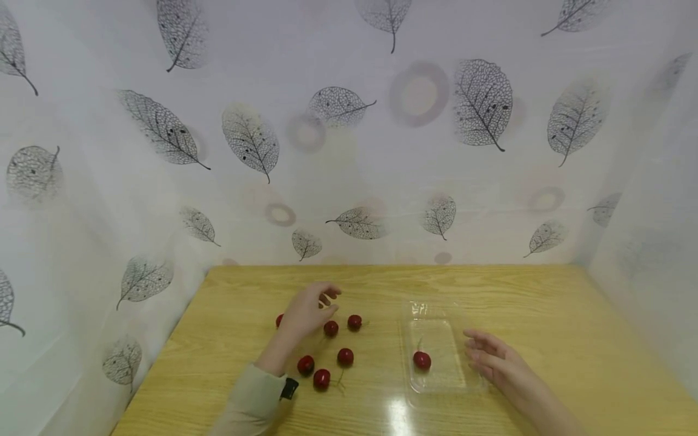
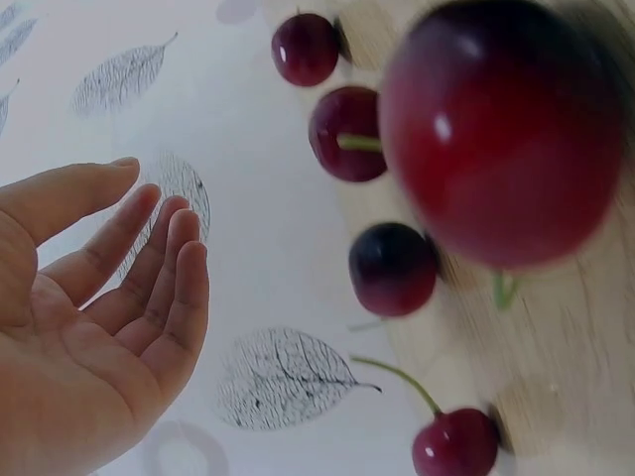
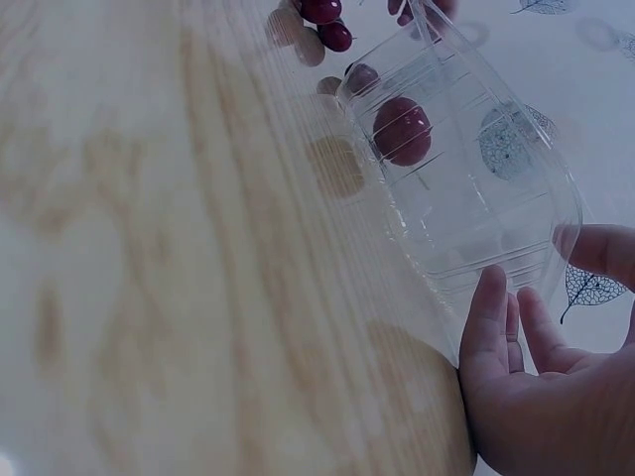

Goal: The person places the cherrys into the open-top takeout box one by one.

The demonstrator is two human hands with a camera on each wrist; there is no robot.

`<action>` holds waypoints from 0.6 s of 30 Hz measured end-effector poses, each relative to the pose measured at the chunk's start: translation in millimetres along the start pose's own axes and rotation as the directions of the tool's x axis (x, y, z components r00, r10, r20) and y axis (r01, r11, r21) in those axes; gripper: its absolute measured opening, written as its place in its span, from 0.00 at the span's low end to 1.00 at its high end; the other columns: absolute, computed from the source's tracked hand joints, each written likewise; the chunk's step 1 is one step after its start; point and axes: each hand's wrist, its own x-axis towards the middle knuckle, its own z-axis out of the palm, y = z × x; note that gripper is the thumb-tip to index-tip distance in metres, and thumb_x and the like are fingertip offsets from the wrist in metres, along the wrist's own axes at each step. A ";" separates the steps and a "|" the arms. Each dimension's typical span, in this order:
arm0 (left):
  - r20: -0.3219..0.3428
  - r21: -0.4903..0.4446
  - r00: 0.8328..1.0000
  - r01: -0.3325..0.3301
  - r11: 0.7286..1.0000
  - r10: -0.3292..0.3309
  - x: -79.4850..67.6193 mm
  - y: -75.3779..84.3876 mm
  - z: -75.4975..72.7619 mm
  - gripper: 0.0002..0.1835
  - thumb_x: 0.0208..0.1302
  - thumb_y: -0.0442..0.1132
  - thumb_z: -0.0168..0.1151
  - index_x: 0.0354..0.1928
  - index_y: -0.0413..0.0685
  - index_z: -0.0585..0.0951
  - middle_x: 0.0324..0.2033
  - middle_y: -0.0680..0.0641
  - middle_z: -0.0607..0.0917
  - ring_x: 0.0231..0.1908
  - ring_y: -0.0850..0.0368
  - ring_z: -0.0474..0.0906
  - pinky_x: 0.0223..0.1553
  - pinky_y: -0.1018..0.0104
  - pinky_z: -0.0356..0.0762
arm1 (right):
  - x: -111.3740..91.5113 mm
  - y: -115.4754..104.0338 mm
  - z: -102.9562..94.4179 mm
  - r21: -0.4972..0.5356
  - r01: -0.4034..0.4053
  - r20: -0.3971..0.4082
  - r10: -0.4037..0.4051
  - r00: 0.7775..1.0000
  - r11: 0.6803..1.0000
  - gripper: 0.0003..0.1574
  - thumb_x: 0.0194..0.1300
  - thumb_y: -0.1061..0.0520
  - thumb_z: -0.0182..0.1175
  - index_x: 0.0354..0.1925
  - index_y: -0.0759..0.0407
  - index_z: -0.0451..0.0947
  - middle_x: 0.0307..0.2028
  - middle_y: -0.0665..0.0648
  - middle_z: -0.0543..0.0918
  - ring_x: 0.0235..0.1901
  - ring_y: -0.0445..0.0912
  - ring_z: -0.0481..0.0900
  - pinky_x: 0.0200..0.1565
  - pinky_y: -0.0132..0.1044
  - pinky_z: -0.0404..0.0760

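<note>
My left hand [image 1: 307, 310] hovers over the back of a loose group of dark red cherries, fingers loosely bent with nothing between them. One cherry [image 1: 331, 329] lies just below its fingertips, and another cherry [image 1: 355, 322] sits a little to the right. In the left wrist view, a cherry [image 2: 501, 134] looms large near the camera, away from the hand. A clear plastic box [image 1: 457, 386] stands to the right, with one stemmed cherry [image 1: 422, 361] inside. At the box's right side is my right hand [image 1: 501, 366]; its fingertips overlap the side wall in the right wrist view.
More cherries, such as a front one with a forked stem [image 1: 322, 379], lie beside the left forearm. The wooden table [image 1: 376, 278] meets leaf-patterned sheeting [image 1: 349, 169] at the back and sides. A black band [image 1: 289, 388] sits at the left cuff.
</note>
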 end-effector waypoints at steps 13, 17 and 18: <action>-0.076 -0.029 0.995 0.057 0.998 -0.060 -5.2 -30.4 -13.6 0.16 0.65 0.29 0.72 0.54 0.42 0.86 0.47 0.43 0.90 0.43 0.52 0.86 0.49 0.54 0.88 | -0.1 0.7 -0.8 -0.025 -0.006 -0.006 0.006 1.000 1.000 0.27 0.81 0.65 0.48 0.60 0.32 0.75 0.58 0.41 0.76 0.57 0.33 0.79 0.59 0.26 0.82; -0.102 -0.026 0.991 0.086 0.996 -0.088 -8.4 -38.9 -18.4 0.16 0.64 0.29 0.71 0.54 0.42 0.86 0.47 0.42 0.90 0.42 0.52 0.86 0.49 0.53 0.88 | -0.4 0.2 -1.3 -0.026 0.002 -0.001 -0.002 1.000 1.000 0.27 0.81 0.64 0.48 0.60 0.32 0.74 0.58 0.41 0.76 0.57 0.33 0.79 0.60 0.25 0.82; -0.108 -0.029 0.990 0.092 0.995 -0.094 -9.5 -40.9 -19.8 0.16 0.64 0.28 0.72 0.54 0.41 0.86 0.47 0.42 0.90 0.42 0.51 0.86 0.50 0.53 0.88 | -0.5 0.2 -1.4 -0.028 0.005 -0.001 -0.005 1.000 1.000 0.27 0.81 0.64 0.48 0.60 0.31 0.74 0.58 0.41 0.75 0.57 0.33 0.79 0.60 0.25 0.82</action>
